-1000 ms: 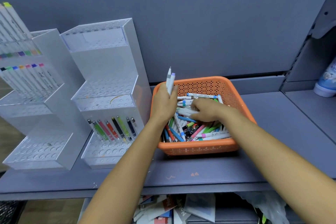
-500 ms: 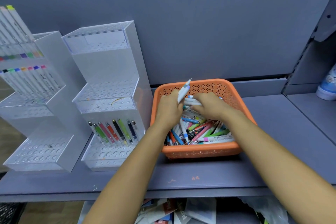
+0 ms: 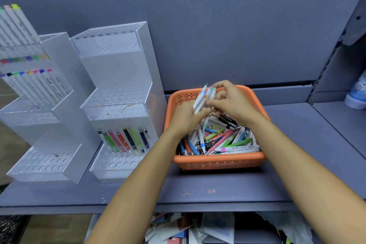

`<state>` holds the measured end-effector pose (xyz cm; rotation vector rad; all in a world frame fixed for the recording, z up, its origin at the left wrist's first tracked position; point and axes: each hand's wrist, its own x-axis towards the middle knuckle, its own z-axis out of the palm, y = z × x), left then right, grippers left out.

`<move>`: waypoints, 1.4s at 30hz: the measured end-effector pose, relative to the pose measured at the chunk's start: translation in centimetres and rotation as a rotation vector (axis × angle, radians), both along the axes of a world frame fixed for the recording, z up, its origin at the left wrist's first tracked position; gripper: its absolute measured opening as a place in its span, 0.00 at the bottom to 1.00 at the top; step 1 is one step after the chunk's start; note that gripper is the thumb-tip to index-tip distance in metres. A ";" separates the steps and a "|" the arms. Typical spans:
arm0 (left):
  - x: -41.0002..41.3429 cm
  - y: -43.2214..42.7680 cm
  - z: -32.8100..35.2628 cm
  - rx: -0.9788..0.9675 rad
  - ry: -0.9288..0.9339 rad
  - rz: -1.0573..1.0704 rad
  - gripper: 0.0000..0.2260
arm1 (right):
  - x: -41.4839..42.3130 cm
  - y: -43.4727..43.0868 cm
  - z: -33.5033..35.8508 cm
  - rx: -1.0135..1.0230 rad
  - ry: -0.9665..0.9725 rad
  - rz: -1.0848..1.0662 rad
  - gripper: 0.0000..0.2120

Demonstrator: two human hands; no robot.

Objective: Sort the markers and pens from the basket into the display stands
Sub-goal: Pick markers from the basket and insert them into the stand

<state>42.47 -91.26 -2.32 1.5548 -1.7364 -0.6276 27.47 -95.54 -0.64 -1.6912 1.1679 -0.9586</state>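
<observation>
Loosely fanned, three slim white markers [image 3: 200,100] carry pastel tips.

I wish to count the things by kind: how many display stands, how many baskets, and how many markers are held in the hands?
Clear tiered plastic display stands: 2 (left stand, right stand)
Orange perforated plastic basket: 1
White markers with coloured caps, held by the left hand and right hand: 3
Total: 6
</observation>
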 end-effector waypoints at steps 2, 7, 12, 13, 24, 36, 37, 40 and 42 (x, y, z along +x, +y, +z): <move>0.1 0.2 0.3 0.038 0.135 0.037 0.07 | 0.1 0.3 0.4 0.030 -0.111 0.013 0.19; -0.1 1.1 2.0 0.124 0.560 0.059 0.11 | -0.5 1.2 1.8 -0.036 -0.235 -0.063 0.07; 0.2 3.3 4.1 0.160 0.976 -0.037 0.09 | -0.7 3.5 4.4 -0.075 -0.447 -0.057 0.15; 0.3 3.9 4.6 0.160 1.061 -0.070 0.09 | -0.5 4.2 4.9 -0.086 -0.475 -0.045 0.16; 7.8 9.9 7.3 0.143 1.369 -0.053 0.05 | 7.6 9.2 7.5 -0.138 -0.577 0.119 0.15; 23.3 12.8 9.0 0.052 1.558 0.058 0.06 | 23.8 10.5 9.2 -0.328 -0.549 0.132 0.17; 24.6 12.9 9.1 0.046 1.583 0.094 0.06 | 25.2 10.5 9.2 -0.360 -0.528 0.124 0.17; 28.5 13.2 9.0 0.019 1.649 0.185 0.08 | 29.2 10.8 9.1 -0.460 -0.445 0.105 0.18; 30.9 13.6 8.8 0.012 1.666 0.202 0.09 | 31.5 11.0 9.1 -0.519 -0.429 0.082 0.18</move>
